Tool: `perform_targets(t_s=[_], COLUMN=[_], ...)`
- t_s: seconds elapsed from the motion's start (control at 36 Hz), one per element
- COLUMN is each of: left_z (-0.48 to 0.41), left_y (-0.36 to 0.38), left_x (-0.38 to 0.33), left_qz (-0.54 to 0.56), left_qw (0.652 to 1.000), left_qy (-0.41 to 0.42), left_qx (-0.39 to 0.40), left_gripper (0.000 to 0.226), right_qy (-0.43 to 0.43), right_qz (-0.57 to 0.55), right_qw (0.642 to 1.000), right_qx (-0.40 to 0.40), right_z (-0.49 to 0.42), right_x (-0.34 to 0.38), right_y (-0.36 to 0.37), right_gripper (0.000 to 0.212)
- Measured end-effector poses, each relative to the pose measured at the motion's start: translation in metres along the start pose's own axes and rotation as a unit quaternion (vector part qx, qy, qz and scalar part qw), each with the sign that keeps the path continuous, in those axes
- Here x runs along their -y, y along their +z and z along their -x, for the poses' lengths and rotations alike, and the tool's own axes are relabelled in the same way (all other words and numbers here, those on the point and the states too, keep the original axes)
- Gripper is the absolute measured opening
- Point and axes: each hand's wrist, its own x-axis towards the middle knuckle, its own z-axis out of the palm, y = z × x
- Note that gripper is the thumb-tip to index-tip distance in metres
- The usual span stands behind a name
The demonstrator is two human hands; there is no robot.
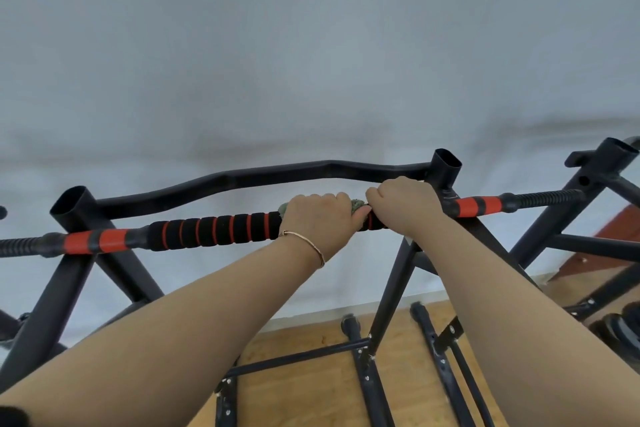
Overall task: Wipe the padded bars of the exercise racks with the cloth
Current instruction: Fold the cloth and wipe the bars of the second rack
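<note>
Hands, 2, are both sitting on 1 padded bar (214, 229) of the near rack (394, 288). Left hand (320, 222), w/ 1 thin bracelet (306, 242) at the wrist, is curling over the padded bar and clamping the cloth (358, 206) round the foam. Green cloth is poking out on both sides of the fist, so it is lying right of the bar's centre. Right hand (405, 203) is curling round the padded bar just beside the left, knuckles up, meeting the cloth's right edge; can't tell if its fingertips are catching cloth or only foam. Counting the rest: 2 red bands (83, 241), one per end of the foam; 2 ribbed end grips (547, 199) sticking out past the frame; 1 curved bar (277, 175) running behind, apart from the hands; 2 open tube tops (446, 163) on the near rack, plus 1 more on a 2nd rack (588, 184) at the right edge, so 2 racks in all. Room: a long stretch of black-and-red foam is lying bare to the left of the cloth, up to the left red band. On the right it is tight, w/ the right hand sitting up against the upright tube. Pale wall (311, 45) is filling the view behind, wood floor (311, 340) showing below between the legs.
</note>
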Motion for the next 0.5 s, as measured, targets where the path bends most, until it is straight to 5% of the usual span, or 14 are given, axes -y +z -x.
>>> perform_targets(t_s=[0.06, 0.17, 0.25, 0.33, 0.39, 0.5], left_z=[-0.002, -0.019, -0.03, -0.032, -0.029, -0.013], left_y=[-0.006, -0.028, -0.031, -0.023, -0.026, -0.038], left_x=[0.001, 0.006, 0.013, 0.025, 0.035, 0.07], left_qz=[-0.016, 0.036, 0.07, 0.176, 0.319, 0.529], left_qw=[0.999, 0.985, 0.978, 0.961, 0.916, 0.771], left_qy=[0.02, -0.015, -0.046, -0.14, -0.222, -0.353], left_qx=[0.043, 0.17, 0.192, 0.159, 0.103, -0.033], left_gripper=[0.022, 0.016, 0.019, 0.029, 0.026, 0.048], right_qy=[0.007, 0.041, 0.052, 0.059, 0.049, 0.006], right_qz=[0.026, 0.034, 0.004, 0.038, 0.053, 0.048], right_qw=[0.999, 0.995, 0.987, 0.993, 0.994, 0.999], right_qx=[-0.03, -0.079, -0.149, -0.092, -0.083, -0.013], right_z=[0.004, 0.008, 0.009, 0.009, 0.007, 0.0], right_x=[0.003, 0.009, 0.011, 0.011, 0.007, 0.002], right_y=[0.004, 0.014, 0.019, 0.014, 0.013, 0.002], right_gripper=[0.018, 0.03, 0.031, 0.023, 0.023, 0.021])
